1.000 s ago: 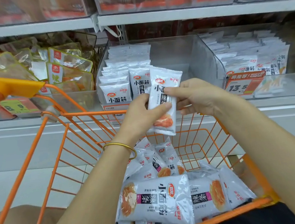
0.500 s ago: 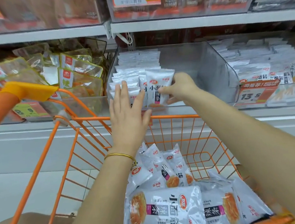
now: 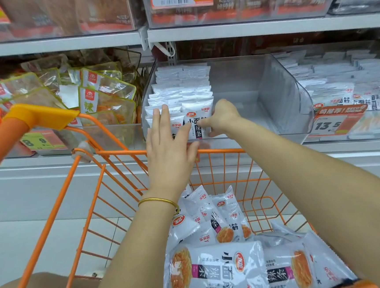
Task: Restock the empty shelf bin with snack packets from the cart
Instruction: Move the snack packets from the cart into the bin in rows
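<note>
At the far left, green-edged pouches (image 3: 102,94) fill the neighbouring bin, and the yellow-capped handle (image 3: 37,115) of the orange cart (image 3: 121,153) juts in front of them, much as it did a moment ago. The left hand (image 3: 170,150), a gold bracelet (image 3: 158,201) at its wrist, has risen from the cart rim. Its fingers are straight and spread, laid flat toward the front of the left-hand row of white packets (image 3: 160,100); from here I can't be sure whether the fingertips press them or just hover in front. It grasps nothing.

Just to its right stands the packet (image 3: 197,122) that both hands held over the cart a second ago. It is now upright inside the clear shelf bin (image 3: 280,90), at the front of the second row and touching the left row. The right hand (image 3: 223,118) grasps its right edge, thumb on the printed face and the other fingers curled round behind. Half a second ago that hand held the packet slightly higher.

The right half of the bin is bare plastic. Below the arms, loose packets (image 3: 218,270) lie heaped in the cart. Further right, an orange price tag (image 3: 329,124) reads 13.5.
</note>
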